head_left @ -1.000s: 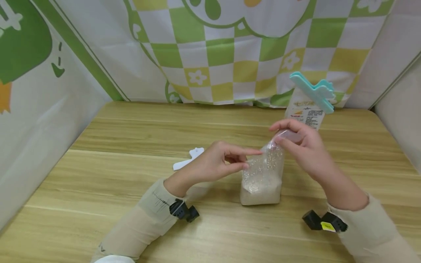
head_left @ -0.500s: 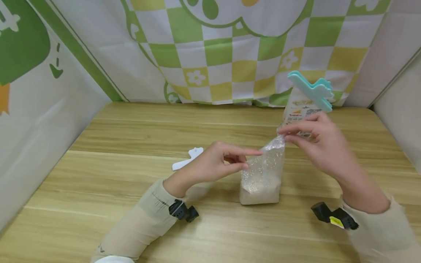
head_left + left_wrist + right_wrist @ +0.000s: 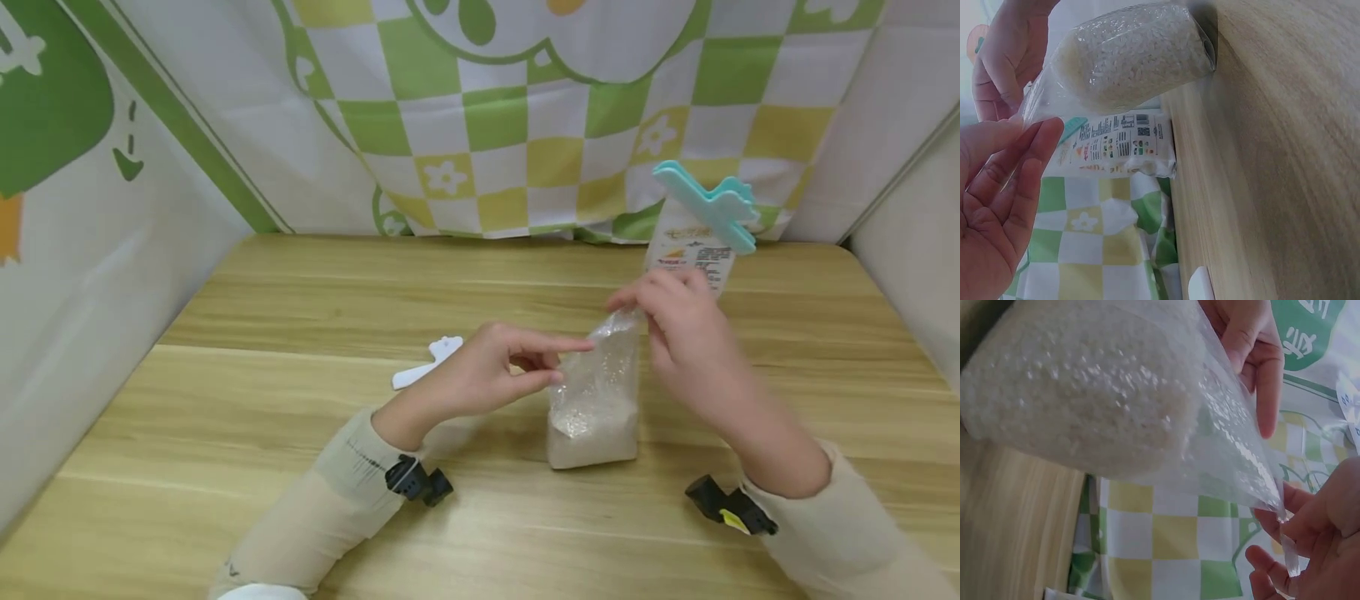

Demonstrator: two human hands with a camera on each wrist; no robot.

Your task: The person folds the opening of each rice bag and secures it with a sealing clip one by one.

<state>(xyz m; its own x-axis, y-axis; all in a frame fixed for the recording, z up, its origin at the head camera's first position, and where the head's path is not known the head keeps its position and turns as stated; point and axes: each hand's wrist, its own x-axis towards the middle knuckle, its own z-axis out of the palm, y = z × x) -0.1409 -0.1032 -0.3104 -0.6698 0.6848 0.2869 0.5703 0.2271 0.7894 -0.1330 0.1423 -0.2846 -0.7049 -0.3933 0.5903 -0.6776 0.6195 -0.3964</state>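
Observation:
A clear plastic bag of rice stands upright on the wooden table, filled only in its lower part, with its loose top slanting up to the right. From the left, my left hand pinches the bag's upper edge between thumb and fingers, as the left wrist view shows at the film's tip. My right hand is at the bag's top right corner, back of the hand upward in the head view. In the right wrist view, that hand's fingers pinch a narrow strip of the film.
Behind my right hand stands a printed white bag, closed at its top by a turquoise bag clip. A white bag clip lies on the table, beyond my left wrist. A checked cloth hangs along the back.
My right hand first slid right along the bag's top, then came back left and turned over its corner. The bag's top leans slightly further left. My left hand has hardly moved.

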